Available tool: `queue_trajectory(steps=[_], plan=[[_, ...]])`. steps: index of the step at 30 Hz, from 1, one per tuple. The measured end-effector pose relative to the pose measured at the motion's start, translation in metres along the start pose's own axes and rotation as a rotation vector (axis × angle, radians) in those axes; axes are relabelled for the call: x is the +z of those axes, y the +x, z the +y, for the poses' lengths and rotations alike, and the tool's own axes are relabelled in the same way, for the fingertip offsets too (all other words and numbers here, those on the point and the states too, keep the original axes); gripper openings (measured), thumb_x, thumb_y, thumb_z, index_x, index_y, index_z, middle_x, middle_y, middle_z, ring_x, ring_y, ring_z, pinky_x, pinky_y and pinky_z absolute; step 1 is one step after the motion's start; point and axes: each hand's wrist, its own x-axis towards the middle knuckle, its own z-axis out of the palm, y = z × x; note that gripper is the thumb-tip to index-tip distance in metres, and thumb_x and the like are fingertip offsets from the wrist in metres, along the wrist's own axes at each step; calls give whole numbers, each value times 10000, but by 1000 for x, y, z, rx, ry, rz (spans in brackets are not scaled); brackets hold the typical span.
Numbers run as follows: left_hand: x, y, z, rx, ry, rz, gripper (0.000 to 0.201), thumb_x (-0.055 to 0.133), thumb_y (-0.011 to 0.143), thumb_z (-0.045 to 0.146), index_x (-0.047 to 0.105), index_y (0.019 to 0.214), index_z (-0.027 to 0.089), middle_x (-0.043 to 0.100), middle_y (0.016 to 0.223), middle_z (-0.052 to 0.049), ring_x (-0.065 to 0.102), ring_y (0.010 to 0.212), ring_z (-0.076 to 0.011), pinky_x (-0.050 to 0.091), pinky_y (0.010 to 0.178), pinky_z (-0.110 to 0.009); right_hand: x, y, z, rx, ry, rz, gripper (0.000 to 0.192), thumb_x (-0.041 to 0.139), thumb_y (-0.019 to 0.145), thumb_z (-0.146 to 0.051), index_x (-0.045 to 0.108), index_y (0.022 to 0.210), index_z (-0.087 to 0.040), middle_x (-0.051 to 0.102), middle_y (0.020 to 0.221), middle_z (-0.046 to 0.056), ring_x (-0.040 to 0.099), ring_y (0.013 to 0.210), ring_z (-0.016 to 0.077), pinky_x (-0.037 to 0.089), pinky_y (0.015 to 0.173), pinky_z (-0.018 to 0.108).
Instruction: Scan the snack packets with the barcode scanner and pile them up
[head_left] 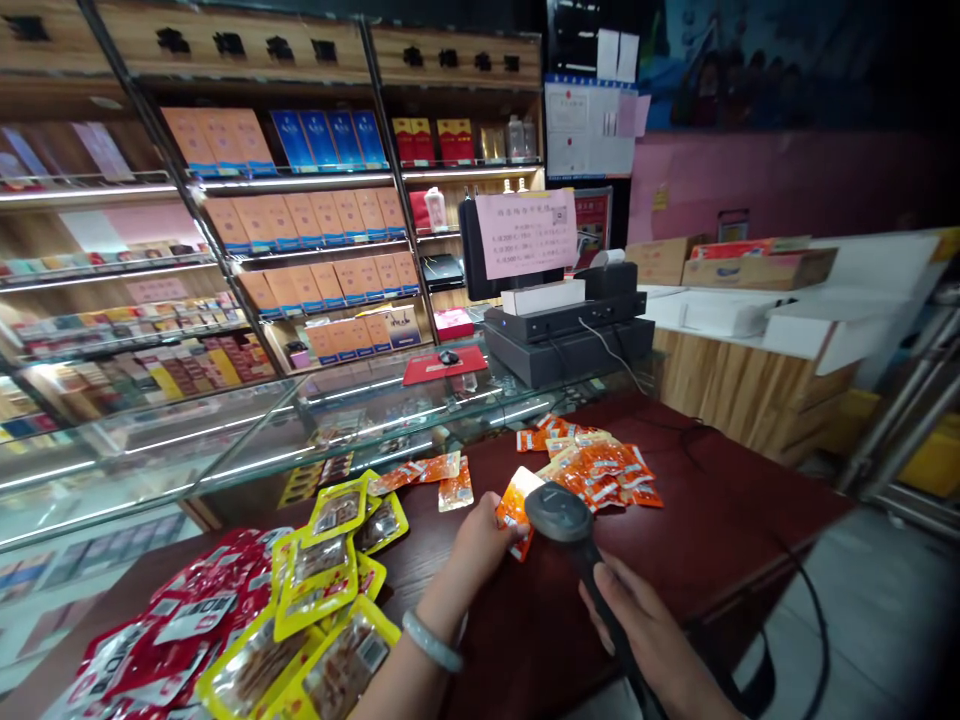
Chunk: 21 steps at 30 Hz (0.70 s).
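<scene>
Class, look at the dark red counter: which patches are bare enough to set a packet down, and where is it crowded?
Bare: the counter right of the orange packets, out to its edge, and the strip between the left hand and the yellow packets. Crowded: the left end, where yellow and red packets overlap, and around the scanner in the right hand.
</scene>
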Motion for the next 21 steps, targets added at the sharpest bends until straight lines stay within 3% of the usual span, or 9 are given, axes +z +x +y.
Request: queue_trajectory(steps=[3,6,9,12,15,18,21], plan=[[16,17,3,-72,-134,-33,312,712,744,341,551,959,182,704,807,-28,656,700,-179,431,618,-243,-4,0,2,7,25,25,634,763,685,-662,695,1093,-181,624,635,-17,518,520,110,348,447,187],[42,42,20,-95,-404,-88,316,717,757,356,565,964,172,690,721,-15,636,593,-157,449,578,-243,-7,-1,1,-1,43,77,624,770,673,-665,703,1070,-188,622,623,-21,525,522,117,364,453,200],[66,66,45,-42,-684,-112,453,725,770,432,571,1078,138,691,733,-30,650,638,-157,489,628,-256,-11,-2,-1,26,62,143,646,777,657,-671,697,1097,-205,649,645,-15,571,574,140,411,488,206],[72,80,57,6,-705,-92,589,728,780,443,531,1240,131,717,862,-75,679,745,-178,516,710,-286,-19,-4,-1,47,67,162,639,785,665,-651,684,1120,-214,685,689,-10,604,624,154,460,539,211],[50,80,44,81,-422,3,594,738,778,417,550,1278,157,699,1112,-134,671,982,-224,504,865,-319,-27,-5,1,76,59,140,597,785,699,-612,665,1130,-218,721,771,-2,618,664,160,511,611,231],[9,72,14,89,-41,128,552,692,816,404,565,1291,153,640,1266,-158,600,1170,-265,448,992,-356,-29,-4,2,151,32,108,590,791,697,-605,655,1113,-210,732,810,12,644,739,179,526,648,237],[-33,64,-19,29,334,257,553,639,854,389,544,1327,117,590,1342,-185,517,1287,-287,365,1089,-387,-19,-2,3,159,-8,71,593,782,681,-636,673,1079,-210,715,747,7,632,685,177,494,569,225]])
